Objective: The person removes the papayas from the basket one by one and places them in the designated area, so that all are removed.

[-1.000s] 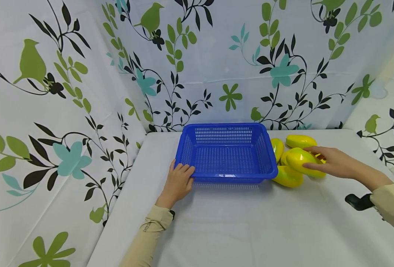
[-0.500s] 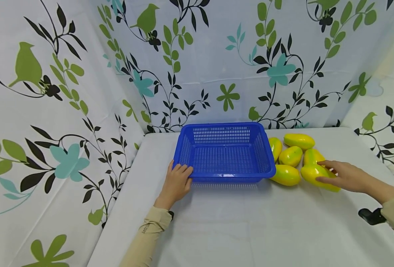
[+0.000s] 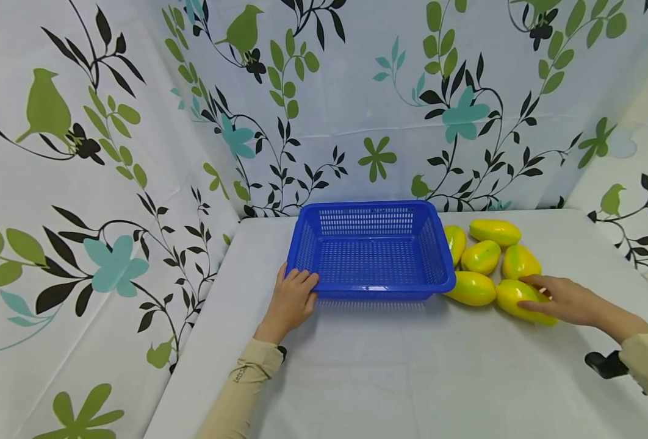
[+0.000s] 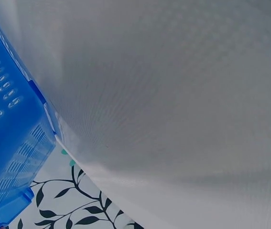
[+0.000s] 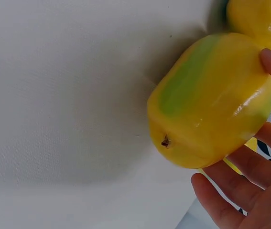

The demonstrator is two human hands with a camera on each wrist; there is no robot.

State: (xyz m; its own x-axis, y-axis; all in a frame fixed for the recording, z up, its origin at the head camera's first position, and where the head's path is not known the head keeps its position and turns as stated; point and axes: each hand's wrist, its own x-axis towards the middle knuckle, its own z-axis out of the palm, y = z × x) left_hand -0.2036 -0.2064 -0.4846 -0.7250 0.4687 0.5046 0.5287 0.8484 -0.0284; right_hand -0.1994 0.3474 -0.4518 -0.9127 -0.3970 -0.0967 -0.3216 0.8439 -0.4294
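Note:
Thumb and fingers of my right hand (image 3: 568, 300) grip a glossy yellow mango (image 3: 513, 296) with a green streak, low at the front right of a group of mangoes. In the right wrist view the same mango (image 5: 209, 100) shows its brown stem end, with the thumb on one side and the fingers along the other. My left hand (image 3: 293, 300) holds the front left corner of a blue plastic basket (image 3: 379, 291), its fingers over the rim. Nothing lies in the basket. The left wrist view shows the perforated basket wall (image 4: 11, 114) but hardly any of that hand.
Several more mangoes lie right of the basket: one mango (image 3: 470, 289) at its front right corner, another mango (image 3: 520, 263) behind the held one, and a mango (image 3: 494, 232) farthest back. A white cloth (image 3: 390, 372) covers the table. Patterned curtains (image 3: 324, 122) stand behind and beside it.
My right hand has carried its mango from above the others rightward and toward me, down to the table beside the front mango. The left hand and basket have stayed put.

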